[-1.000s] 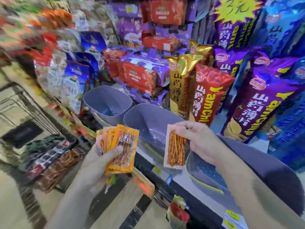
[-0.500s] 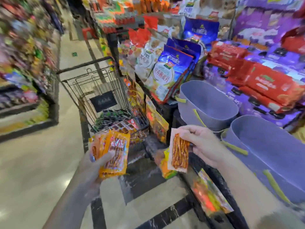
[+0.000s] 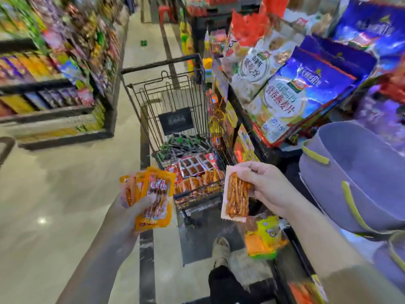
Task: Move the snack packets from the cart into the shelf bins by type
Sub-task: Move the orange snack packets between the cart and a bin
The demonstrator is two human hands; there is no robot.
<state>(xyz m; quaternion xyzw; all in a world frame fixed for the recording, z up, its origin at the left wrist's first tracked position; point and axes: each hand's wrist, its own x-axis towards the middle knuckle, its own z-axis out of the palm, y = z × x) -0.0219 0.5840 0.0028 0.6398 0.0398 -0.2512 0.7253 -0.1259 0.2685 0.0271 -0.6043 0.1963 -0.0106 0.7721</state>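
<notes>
Head view of a shop aisle. The left hand [image 3: 122, 216] gripped a fan of orange packets [image 3: 156, 200], with the thumb laid across the front packet and the fingers hidden behind. The right hand [image 3: 269, 187] pinched a single clear packet [image 3: 235, 199] of reddish sticks by its upper right side, so that the packet hung upright with its lower edge free. The two hands were held apart at about the same height, each closed on its own load, above the near end of the cart [image 3: 173, 91].

The wire cart stood on the floor [image 3: 54, 194] just beside the right-hand shelf [image 3: 243, 119]. Its bed carried three groups of packets: green ones [image 3: 179, 145] at the far end, red ones [image 3: 195, 165] in the middle and more orange ones [image 3: 197, 183] nearest the person.

A grey bin [image 3: 361, 172] with yellow-green trim sat on the shelf to the right of the right hand; nothing could be seen inside it. The edge of a second bin [image 3: 394, 255] showed at the lower right. Blue and white bags [image 3: 306, 91] leaned on the shelf behind the bins. A shoe [image 3: 221, 249] was planted on the floor below the cart. A second, blurred shelf [image 3: 54, 62] ran along the far side of the aisle.
</notes>
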